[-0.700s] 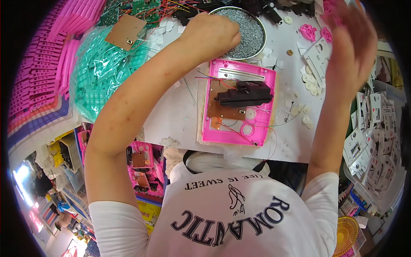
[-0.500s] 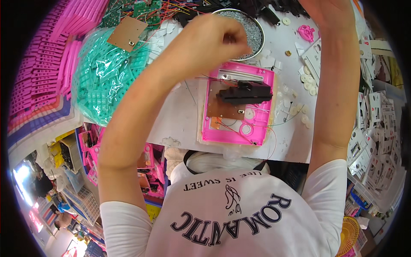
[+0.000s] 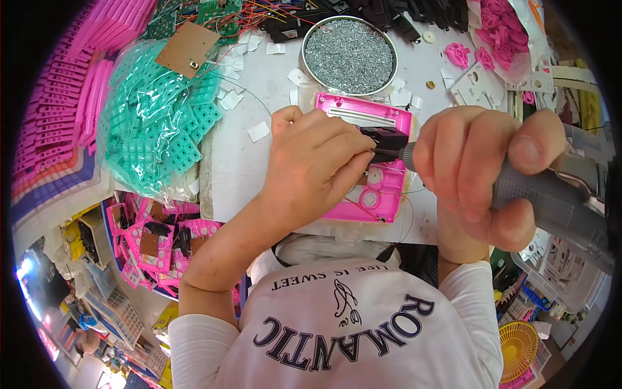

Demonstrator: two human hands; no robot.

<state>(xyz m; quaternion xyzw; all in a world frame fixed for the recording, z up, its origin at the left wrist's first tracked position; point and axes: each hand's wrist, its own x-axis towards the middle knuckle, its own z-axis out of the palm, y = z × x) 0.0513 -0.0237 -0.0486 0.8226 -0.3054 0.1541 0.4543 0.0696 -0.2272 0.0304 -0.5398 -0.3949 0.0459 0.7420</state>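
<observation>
My right hand (image 3: 463, 162) is wrapped round a grey electric screwdriver (image 3: 551, 191), held almost level with its tip pointing left. The tip meets the fingertips of my left hand (image 3: 314, 162), which are pinched together over the work; whatever they hold is hidden. Beneath them lies a pink plastic housing (image 3: 391, 194) with a black plastic part (image 3: 391, 139) on it. White round pieces and thin wires show at its lower right. My left hand covers the left side of the housing. Just beyond it stands a round bowl (image 3: 304, 58) full of small silvery screws.
At the left are a clear bag of green plastic parts (image 3: 155, 123), a brown circuit board (image 3: 188, 48) and stacked pink parts (image 3: 52, 123). Black parts (image 3: 405, 26) and wires lie at the back. A bag of pink pieces (image 3: 502, 39) sits far right, near white plates (image 3: 479, 87).
My left hand has come back from the screw bowl to the housing. My right hand, raised at the far right before, has come down with the electric screwdriver to meet it.
</observation>
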